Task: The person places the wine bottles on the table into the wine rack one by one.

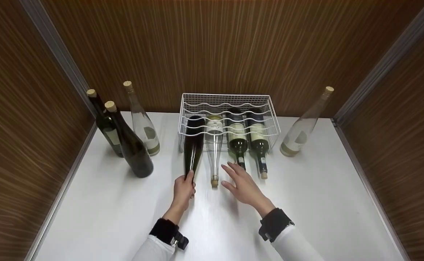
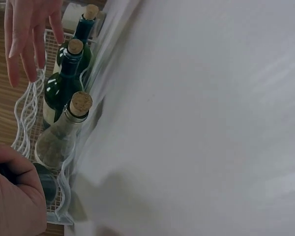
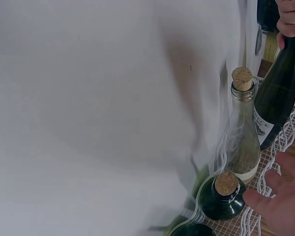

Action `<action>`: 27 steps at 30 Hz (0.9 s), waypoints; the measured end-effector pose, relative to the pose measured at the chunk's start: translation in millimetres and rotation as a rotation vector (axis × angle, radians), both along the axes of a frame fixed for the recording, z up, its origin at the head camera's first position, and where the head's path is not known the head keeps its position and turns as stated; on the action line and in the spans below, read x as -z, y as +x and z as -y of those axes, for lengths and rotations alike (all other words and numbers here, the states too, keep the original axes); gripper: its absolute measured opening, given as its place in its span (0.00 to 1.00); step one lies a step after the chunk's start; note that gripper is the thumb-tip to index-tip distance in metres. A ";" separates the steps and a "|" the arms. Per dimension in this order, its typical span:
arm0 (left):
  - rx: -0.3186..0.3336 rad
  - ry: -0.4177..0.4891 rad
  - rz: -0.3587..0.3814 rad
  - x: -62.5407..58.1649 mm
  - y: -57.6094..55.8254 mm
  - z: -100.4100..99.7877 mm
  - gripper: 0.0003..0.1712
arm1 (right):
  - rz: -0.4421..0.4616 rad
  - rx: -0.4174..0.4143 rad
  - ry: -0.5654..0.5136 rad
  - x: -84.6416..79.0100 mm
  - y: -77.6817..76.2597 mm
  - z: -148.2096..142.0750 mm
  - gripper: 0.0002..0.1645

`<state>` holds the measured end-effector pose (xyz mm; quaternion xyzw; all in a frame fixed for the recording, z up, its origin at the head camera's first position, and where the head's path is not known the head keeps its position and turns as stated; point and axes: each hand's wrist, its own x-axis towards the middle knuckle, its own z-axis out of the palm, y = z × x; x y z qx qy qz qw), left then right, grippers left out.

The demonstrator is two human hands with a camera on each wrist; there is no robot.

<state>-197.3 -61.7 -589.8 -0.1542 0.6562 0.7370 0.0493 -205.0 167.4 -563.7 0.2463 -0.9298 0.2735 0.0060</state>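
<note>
My left hand (image 1: 184, 190) grips the neck of a dark green wine bottle (image 1: 194, 148), whose base end lies inside the white wire rack (image 1: 226, 95) at its left side. Beside it in the rack lies a clear bottle (image 1: 215, 156), its cork toward me. Two green bottles with pale labels, one in the middle (image 1: 238, 143) and one at the right (image 1: 259, 145), lie farther along. My right hand (image 1: 244, 186) holds nothing; its fingers spread over the neck of the middle green bottle. In the right wrist view a label shows low on the gripped bottle (image 3: 280, 88).
At the left stand two dark corked bottles, one behind (image 1: 107, 127) and one in front (image 1: 130, 148), and a clear corked bottle (image 1: 143, 127). Another clear bottle (image 1: 302, 132) stands right of the rack. Wood-grain panels (image 1: 161, 54) enclose the white table (image 1: 324, 203) at back and sides.
</note>
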 end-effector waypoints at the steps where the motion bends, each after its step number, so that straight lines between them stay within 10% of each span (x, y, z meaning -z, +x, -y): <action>1: 0.002 -0.004 -0.002 0.1 -1.9 -0.9 0.27 | 0.002 0.003 0.005 -0.1 -0.3 0.6 0.36; 27: -0.068 -0.049 -0.055 13.8 -43.1 -12.7 0.26 | -0.002 -0.034 0.012 7.5 -5.2 26.4 0.36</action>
